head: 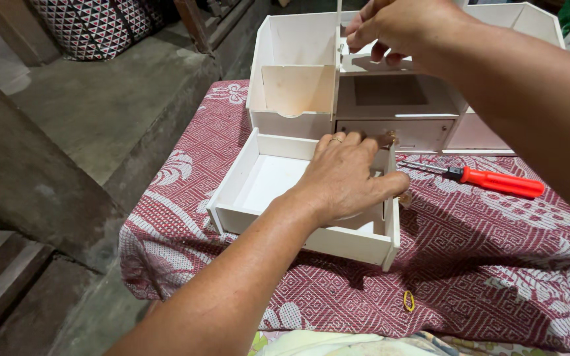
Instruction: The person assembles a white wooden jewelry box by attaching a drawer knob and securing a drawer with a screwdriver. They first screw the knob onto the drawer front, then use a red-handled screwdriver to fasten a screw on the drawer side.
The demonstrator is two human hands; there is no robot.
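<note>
— White boards everywhere. What does the left hand (344, 175) do?

— It lies flat, fingers together, inside the open white drawer box (258, 191), pressing on its right wall. The box rests on the red patterned cloth (496, 264), just before the white organizer (298, 86).

— And the right hand (397, 26)?

— It is curled on the organizer's top shelf; what it pinches I cannot tell. A red-handled screwdriver (496, 181) lies near, and a yellow rubber band (409, 301).

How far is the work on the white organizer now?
The white organizer's walls and dividers already stand. In hand: the left hand rests in the loose white drawer, and the right hand grips the top shelf. Left: the drawer is still outside; the red screwdriver lies on the patterned cloth.
</note>
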